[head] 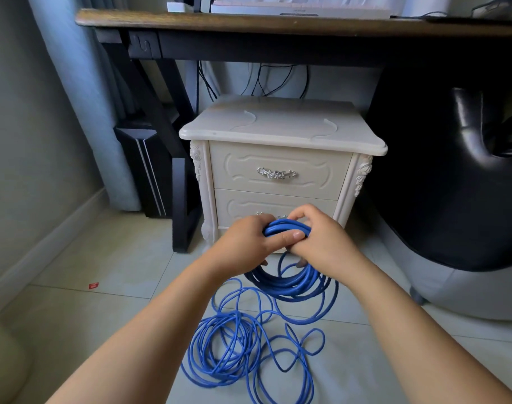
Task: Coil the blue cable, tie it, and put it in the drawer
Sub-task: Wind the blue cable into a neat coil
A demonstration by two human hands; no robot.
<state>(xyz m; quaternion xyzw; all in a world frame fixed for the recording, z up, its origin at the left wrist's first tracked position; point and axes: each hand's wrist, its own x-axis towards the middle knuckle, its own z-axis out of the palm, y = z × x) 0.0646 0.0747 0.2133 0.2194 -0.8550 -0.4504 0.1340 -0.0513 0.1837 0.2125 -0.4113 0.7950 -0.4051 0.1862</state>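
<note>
Though partly out of sight, blue cable (292, 287) coil apparently upright, top tight in left hand (243, 243) and right hand (326, 243).

head view | looks forward and down | close over hands (281, 243)

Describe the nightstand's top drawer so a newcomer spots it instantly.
Under the wooden desk stands a cream nightstand. Its top drawer sits directly beneath the nightstand's top, ornate silver handle fully visible; the lower drawer has its handle mostly hidden behind the left hand and right hand gripping the blue cable.
</note>
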